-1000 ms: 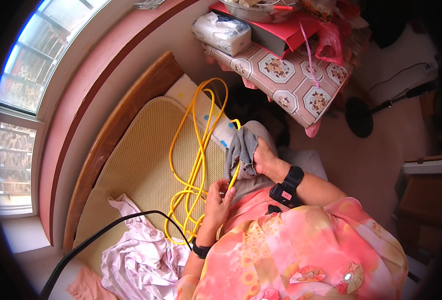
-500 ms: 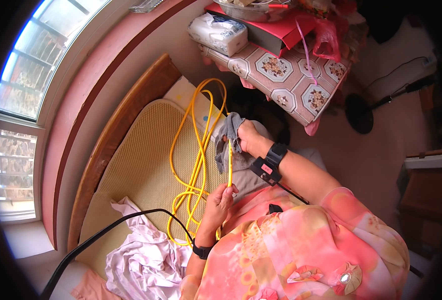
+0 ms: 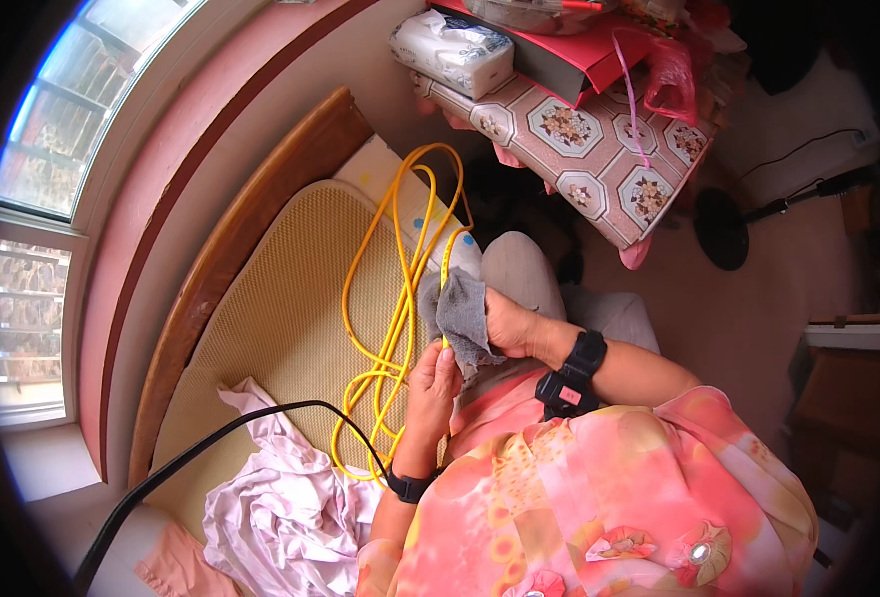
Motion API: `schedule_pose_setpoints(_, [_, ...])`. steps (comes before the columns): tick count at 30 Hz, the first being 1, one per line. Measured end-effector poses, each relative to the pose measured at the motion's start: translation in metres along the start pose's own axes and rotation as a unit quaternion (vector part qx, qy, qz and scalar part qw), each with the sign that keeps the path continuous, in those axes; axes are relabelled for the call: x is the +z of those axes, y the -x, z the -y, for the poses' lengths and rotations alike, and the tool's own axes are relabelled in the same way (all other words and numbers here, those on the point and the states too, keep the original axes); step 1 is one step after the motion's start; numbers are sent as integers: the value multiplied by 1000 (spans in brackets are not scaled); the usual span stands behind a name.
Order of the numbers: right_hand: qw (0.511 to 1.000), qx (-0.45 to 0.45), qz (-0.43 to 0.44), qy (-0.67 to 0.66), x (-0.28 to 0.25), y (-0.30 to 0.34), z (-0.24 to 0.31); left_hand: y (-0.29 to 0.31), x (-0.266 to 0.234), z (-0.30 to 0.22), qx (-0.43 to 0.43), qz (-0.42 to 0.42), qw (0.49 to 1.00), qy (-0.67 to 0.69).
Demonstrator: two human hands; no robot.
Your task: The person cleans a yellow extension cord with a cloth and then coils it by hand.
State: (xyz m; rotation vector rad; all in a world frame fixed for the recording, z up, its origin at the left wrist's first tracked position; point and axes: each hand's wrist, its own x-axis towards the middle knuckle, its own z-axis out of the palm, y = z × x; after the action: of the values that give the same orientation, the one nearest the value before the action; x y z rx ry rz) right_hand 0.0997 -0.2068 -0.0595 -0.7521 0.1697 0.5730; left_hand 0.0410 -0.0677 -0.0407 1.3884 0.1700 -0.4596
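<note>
A yellow cable [image 3: 407, 298] lies in long loops over the woven mat [image 3: 291, 264], and one stretch of it rises to my hands. My left hand [image 3: 434, 376] pinches this stretch between thumb and fingers. Just beyond it, my right hand [image 3: 509, 323] grips a grey cloth [image 3: 463, 313] folded around the same stretch. The cable comes out of the cloth's far side and bends back toward the loops. The cloth hides part of my right fingers. Both hands are close together, above my lap.
A crumpled pale pink cloth [image 3: 286, 502] lies at the lower left. A wooden board [image 3: 236, 214] edges the mat below the window. At the back right, a patterned table [image 3: 599, 164] bears a tissue pack [image 3: 455, 55] and a red box file [image 3: 599, 60]. A black stand [image 3: 721, 229] stands beyond.
My right hand has drawn the grey cloth along the cable toward me, close to my left hand. More of the cable shows beyond the cloth. The left hand has moved slightly away from me.
</note>
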Motion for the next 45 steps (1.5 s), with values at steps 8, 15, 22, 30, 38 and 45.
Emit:
schedule_pose_setpoints(8, [987,-93,-124,48,-1,-19,-3,-1,8,-8,9,33,998,-61])
schedule_pose_setpoints(15, [997,-1,-71,-26,-6,-7,7,4,2,3,2,33,999,-35])
schedule_pose_setpoints(22, [989,-59,-73,116,-2,-13,-9,4,3,3,-5,51,998,-27])
schedule_pose_setpoints(30, [994,-12,-94,-49,-43,-42,32,11,4,5,-29,147,987,-51])
schedule_pose_setpoints(38, [993,49,-1,-103,-11,2,20,-3,-6,-2,-4,59,989,134])
schedule_pose_setpoints(45, [1000,-9,-8,-24,-5,10,4,-19,8,-7,80,-17,996,-38])
